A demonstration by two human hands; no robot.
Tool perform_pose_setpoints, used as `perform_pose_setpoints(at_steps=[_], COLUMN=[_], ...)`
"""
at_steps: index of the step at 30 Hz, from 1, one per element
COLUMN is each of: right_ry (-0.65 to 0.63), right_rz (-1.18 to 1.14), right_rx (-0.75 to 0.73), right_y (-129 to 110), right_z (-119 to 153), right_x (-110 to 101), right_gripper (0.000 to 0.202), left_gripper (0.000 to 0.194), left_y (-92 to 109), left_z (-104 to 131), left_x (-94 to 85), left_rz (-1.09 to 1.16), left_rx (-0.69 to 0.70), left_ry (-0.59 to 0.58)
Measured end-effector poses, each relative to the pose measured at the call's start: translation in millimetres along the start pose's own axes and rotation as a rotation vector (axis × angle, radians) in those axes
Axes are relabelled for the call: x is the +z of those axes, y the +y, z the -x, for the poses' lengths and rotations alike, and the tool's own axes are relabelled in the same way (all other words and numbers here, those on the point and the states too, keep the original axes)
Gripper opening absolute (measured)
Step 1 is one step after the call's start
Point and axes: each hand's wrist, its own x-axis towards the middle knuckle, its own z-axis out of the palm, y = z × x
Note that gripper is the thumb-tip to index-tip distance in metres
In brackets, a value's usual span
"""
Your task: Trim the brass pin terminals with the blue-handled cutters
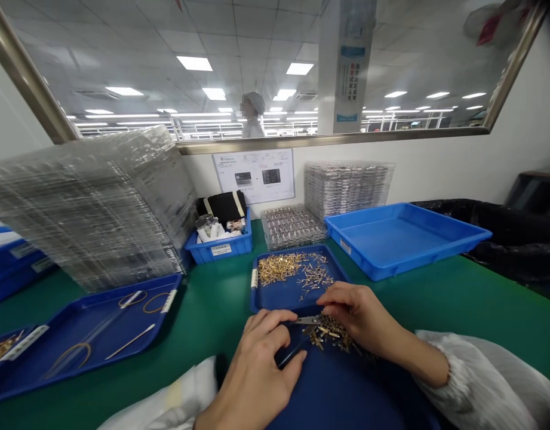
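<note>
A dark-handled tool (308, 321) is held in the curled left hand (262, 358); the right hand (362, 307) is pinched near its tip, any contents hidden. Metal pieces (332, 335) are heaped beneath, golden pieces (279, 267) spread in the tray (277, 294) beyond; work seems unfinished.

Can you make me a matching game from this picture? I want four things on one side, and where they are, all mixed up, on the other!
Things
1. Tool with metal tips
2. Cotton swab
3. Printed sheet
4. Right hand

Places
A. Below the window frame
B. At a heap of small gold-coloured pieces
C. Held in the left hand
D. Lying in a dark blue tray

Right pairs
1-C, 2-D, 3-A, 4-B
</note>
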Motion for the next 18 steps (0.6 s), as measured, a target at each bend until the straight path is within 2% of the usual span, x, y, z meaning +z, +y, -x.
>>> perform_pose_setpoints(at_steps=[4, 11, 18], right_ry=[-0.03, -0.053, -0.086], right_rz=[-0.05, -0.006, 0.058], right_rx=[0.116, 0.084, -0.028], right_y=[0.7, -1.6, -4.8], right_z=[1.0, 0.3, 2.5], right_x=[1.3, 1.6, 1.6], right_gripper=[0.009, 0.014, 0.016], left_gripper=[0.018, 0.019, 0.019], left_y=[-0.3, 0.3, 1.5], left_z=[0.2, 1.1, -0.6], left_x=[0.3, 0.1, -0.4], left_rz=[0.02, 0.039, 0.056], left_rx=[0.004, 0.017, 0.043], left_ry=[-0.018, -0.008, 0.017])
